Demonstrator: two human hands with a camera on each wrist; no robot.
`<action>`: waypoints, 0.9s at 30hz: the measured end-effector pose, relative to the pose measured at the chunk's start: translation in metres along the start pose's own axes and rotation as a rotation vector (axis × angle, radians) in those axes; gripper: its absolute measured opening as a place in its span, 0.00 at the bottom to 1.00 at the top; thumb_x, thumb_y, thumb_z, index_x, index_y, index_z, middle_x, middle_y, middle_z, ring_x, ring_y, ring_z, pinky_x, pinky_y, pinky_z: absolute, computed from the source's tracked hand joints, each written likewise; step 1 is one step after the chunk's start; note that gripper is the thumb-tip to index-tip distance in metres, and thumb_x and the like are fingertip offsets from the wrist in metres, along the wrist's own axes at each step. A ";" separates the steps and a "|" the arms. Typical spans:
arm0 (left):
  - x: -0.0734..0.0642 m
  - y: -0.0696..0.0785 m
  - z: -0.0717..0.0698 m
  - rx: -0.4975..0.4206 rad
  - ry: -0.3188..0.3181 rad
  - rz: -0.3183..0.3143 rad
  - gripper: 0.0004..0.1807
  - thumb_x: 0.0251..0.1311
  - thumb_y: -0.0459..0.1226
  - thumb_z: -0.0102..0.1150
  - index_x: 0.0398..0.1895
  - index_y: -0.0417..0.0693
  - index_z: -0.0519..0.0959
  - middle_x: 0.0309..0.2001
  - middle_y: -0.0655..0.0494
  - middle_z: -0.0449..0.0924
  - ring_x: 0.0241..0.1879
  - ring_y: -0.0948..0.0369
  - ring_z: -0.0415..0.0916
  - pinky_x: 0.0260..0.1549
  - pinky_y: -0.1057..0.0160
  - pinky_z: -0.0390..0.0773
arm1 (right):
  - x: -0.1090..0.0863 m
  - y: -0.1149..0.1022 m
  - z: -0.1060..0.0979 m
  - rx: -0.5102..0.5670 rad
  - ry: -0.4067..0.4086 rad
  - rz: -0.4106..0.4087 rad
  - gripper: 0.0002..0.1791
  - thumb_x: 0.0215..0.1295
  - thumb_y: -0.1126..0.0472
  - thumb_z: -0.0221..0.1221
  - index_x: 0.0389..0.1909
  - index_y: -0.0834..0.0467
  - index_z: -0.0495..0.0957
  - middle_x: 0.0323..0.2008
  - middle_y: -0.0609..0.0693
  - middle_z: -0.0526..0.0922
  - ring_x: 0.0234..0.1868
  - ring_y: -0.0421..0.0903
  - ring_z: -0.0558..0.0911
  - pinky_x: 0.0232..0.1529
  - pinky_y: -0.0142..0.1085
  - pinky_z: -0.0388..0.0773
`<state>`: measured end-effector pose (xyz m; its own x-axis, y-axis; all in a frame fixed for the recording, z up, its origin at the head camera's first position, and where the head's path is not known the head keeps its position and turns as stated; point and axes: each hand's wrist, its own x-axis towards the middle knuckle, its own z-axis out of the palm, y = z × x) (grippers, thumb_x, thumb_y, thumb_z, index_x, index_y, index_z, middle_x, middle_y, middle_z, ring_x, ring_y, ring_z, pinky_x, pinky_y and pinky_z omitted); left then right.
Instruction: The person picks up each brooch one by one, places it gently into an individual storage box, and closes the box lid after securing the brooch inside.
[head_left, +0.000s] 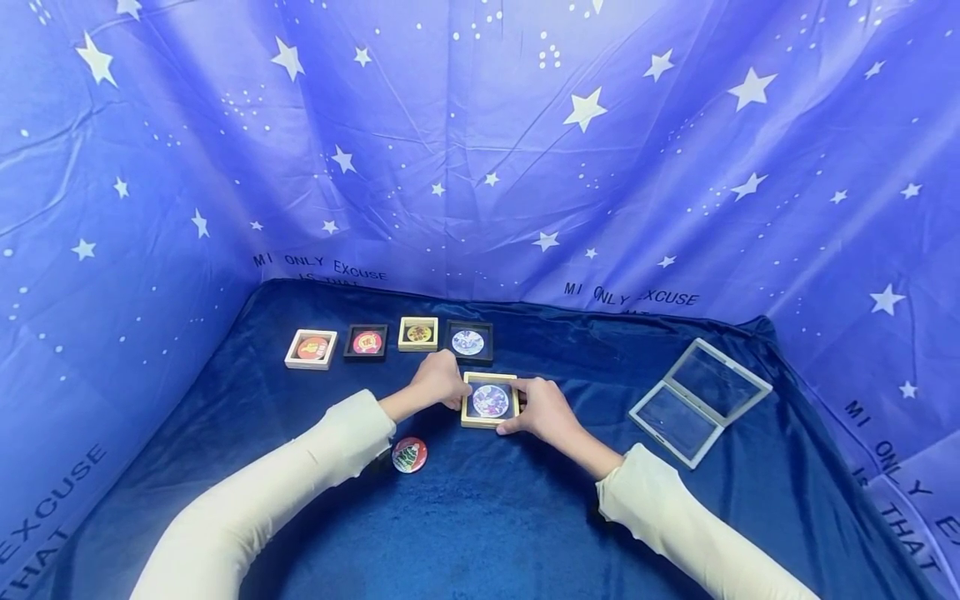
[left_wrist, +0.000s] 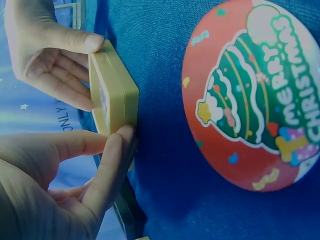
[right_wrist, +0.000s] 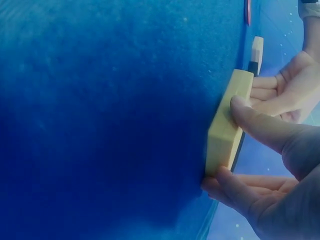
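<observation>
A cream square display frame (head_left: 467, 414) lies on the blue cloth in the head view, a round purple-and-white badge (head_left: 491, 402) inside it. My left hand (head_left: 438, 382) pinches its left edge between thumb and fingers. From the right, my right hand (head_left: 546, 410) grips the same frame, thumb at the near side and fingers at the far right corner. The left wrist view shows both hands on the yellowish frame (left_wrist: 116, 90). Near my left sleeve lies a round red badge (head_left: 409, 456) with a green Christmas tree and "Merry Christmas" lettering.
Behind the hands stand several framed badges: a white frame (head_left: 297, 361), a black frame (head_left: 348, 343), a cream frame (head_left: 405, 343) and a larger black frame (head_left: 487, 354). An unfolded white hinged frame (head_left: 678, 389) lies at the right. Starry blue curtains (head_left: 480, 125) border the cloth.
</observation>
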<state>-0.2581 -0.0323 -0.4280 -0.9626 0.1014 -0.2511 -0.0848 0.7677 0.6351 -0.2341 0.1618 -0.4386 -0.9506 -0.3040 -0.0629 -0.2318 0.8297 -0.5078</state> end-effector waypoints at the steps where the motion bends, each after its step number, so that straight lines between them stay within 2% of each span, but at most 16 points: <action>1: 0.000 0.000 0.000 0.008 0.000 -0.008 0.14 0.58 0.32 0.69 0.15 0.40 0.82 0.16 0.51 0.84 0.18 0.61 0.85 0.25 0.65 0.84 | 0.000 0.001 -0.002 0.006 -0.011 -0.001 0.42 0.39 0.56 0.83 0.59 0.66 0.81 0.49 0.60 0.88 0.50 0.52 0.85 0.56 0.49 0.78; 5: 0.001 -0.001 0.001 0.034 -0.005 -0.039 0.15 0.58 0.36 0.70 0.15 0.43 0.82 0.14 0.55 0.83 0.16 0.64 0.83 0.23 0.68 0.82 | 0.001 0.005 -0.008 0.044 -0.059 -0.012 0.41 0.45 0.55 0.81 0.60 0.67 0.79 0.55 0.63 0.85 0.56 0.57 0.85 0.63 0.53 0.75; 9: 0.002 -0.003 0.000 0.032 -0.001 -0.035 0.16 0.57 0.37 0.70 0.14 0.43 0.80 0.12 0.56 0.82 0.15 0.64 0.82 0.23 0.67 0.82 | 0.003 0.009 -0.015 0.094 -0.105 0.004 0.37 0.51 0.53 0.78 0.59 0.67 0.80 0.56 0.64 0.85 0.57 0.58 0.85 0.58 0.51 0.80; 13: 0.000 -0.007 -0.003 0.050 0.021 -0.025 0.16 0.55 0.37 0.72 0.14 0.44 0.79 0.13 0.55 0.82 0.15 0.63 0.83 0.24 0.67 0.82 | 0.003 0.011 -0.027 0.142 -0.129 0.023 0.35 0.56 0.52 0.75 0.60 0.67 0.79 0.56 0.64 0.84 0.58 0.58 0.84 0.60 0.51 0.79; 18: -0.004 -0.012 -0.012 0.059 0.058 -0.011 0.17 0.53 0.39 0.73 0.12 0.46 0.80 0.13 0.55 0.83 0.15 0.64 0.82 0.24 0.67 0.81 | 0.002 0.017 -0.049 0.150 -0.115 -0.014 0.33 0.61 0.51 0.72 0.61 0.67 0.79 0.57 0.64 0.84 0.59 0.59 0.83 0.61 0.52 0.78; 27: -0.012 -0.028 -0.040 0.039 0.099 -0.006 0.16 0.55 0.40 0.71 0.13 0.45 0.83 0.13 0.56 0.83 0.16 0.64 0.83 0.23 0.69 0.79 | -0.013 0.032 -0.101 0.184 -0.031 -0.055 0.32 0.67 0.48 0.66 0.66 0.62 0.76 0.63 0.63 0.80 0.65 0.61 0.79 0.63 0.55 0.76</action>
<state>-0.2546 -0.0808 -0.4137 -0.9830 0.0350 -0.1801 -0.0825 0.7921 0.6048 -0.2503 0.2393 -0.3676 -0.9300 -0.3633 -0.0557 -0.2390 0.7128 -0.6594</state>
